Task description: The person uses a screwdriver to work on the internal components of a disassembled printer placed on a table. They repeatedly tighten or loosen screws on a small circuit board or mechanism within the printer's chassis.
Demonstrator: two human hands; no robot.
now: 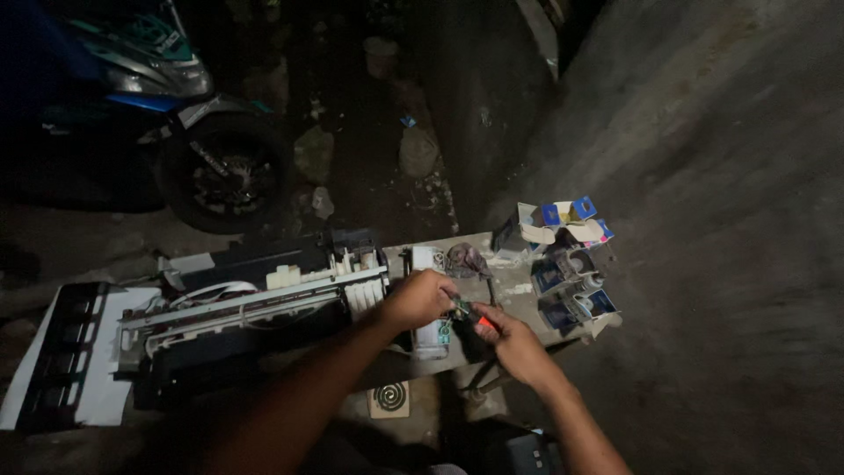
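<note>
Dark yard; hands (466, 321) pinch small circuit board (461, 309) beside dismantled printer (246, 312).

The scene is dark, lit only around a low grey table (519, 264). A rough concrete wall (721, 158) rises to the right. The dirt floor (352, 167) is strewn with stones and scraps. A blue scooter (141, 62) stands at upper left, its front wheel (224, 171) near the table.
</note>
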